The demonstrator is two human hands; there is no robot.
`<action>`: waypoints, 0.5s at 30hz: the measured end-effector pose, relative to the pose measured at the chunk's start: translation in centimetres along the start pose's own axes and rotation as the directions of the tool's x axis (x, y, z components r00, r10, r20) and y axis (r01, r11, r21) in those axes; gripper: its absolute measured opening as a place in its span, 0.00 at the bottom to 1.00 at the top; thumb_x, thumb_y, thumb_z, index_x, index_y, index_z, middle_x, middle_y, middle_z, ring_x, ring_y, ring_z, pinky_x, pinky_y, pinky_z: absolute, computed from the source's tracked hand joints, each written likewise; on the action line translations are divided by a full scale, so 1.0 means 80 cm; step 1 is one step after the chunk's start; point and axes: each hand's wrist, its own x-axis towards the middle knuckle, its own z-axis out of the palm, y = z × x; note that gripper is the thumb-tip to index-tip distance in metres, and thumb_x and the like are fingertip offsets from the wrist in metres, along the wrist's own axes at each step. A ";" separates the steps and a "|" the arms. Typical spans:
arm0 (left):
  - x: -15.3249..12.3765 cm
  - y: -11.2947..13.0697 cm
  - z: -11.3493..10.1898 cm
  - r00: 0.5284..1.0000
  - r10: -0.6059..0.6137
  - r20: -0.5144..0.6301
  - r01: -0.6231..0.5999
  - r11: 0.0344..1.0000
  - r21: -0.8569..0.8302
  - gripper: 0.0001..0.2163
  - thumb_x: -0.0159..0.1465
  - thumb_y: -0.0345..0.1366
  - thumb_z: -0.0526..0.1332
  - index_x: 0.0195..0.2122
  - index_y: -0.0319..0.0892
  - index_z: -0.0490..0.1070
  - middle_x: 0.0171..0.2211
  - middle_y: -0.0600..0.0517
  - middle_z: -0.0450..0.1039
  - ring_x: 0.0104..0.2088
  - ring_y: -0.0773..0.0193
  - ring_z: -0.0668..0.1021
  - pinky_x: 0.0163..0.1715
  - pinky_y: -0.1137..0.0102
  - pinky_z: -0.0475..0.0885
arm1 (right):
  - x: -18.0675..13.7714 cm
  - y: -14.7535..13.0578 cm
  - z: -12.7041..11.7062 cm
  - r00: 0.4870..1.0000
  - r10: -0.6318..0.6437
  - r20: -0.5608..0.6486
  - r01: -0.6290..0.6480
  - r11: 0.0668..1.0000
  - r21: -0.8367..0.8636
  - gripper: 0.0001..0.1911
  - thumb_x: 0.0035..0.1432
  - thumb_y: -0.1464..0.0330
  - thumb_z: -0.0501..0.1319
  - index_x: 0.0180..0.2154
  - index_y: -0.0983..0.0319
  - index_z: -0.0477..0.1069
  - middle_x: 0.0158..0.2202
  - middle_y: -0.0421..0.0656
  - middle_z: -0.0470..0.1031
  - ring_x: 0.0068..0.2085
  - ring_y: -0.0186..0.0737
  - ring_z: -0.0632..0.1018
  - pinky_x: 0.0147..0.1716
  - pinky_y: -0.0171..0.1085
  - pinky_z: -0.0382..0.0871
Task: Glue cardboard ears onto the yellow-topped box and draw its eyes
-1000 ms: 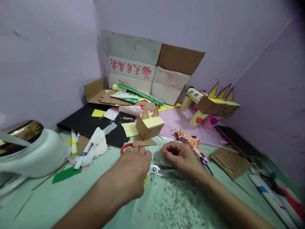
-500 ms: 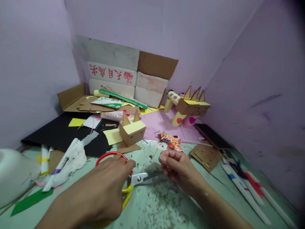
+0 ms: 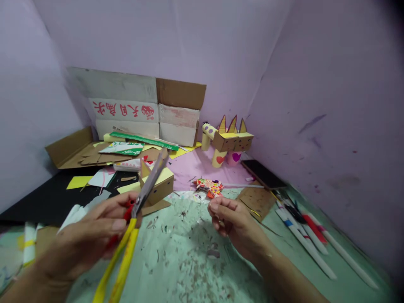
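Note:
My left hand [image 3: 91,235] grips a pair of scissors [image 3: 148,185] with red and yellow handles. Their blades are together and point up and away. Behind the blades stands a small cardboard box [image 3: 162,185] with a yellow top and pointed ears, partly covered by them. To the right, my right hand [image 3: 233,219] hovers over the green tabletop with thumb and fingers pinched; what they hold, if anything, is hidden. Just beyond those fingers lies a scrap of colourful patterned paper [image 3: 210,187].
A cardboard animal [image 3: 233,143] with spikes and tube legs stands on pink paper at the back. An opened carton [image 3: 126,113] leans on the wall. Several markers [image 3: 306,240], a dark phone-like slab [image 3: 263,173] and a brown cardboard piece [image 3: 257,202] lie right. Black sheet [image 3: 47,189] covers the left.
My left hand has lifted the scissors off the table and turned them so the blades point upward. My right hand keeps its pinch. The view has swung to the right.

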 end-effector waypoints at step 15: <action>-0.009 -0.056 0.122 0.783 0.322 0.532 0.430 0.337 -0.838 0.25 0.52 0.47 0.60 0.49 0.42 0.67 0.21 0.57 0.59 0.11 0.79 0.51 0.05 0.83 0.48 | -0.001 0.001 -0.005 0.985 -0.106 0.135 0.078 0.977 0.196 0.10 0.40 0.65 0.69 0.19 0.63 0.72 0.16 0.35 0.66 0.21 0.28 0.65 0.44 0.39 0.66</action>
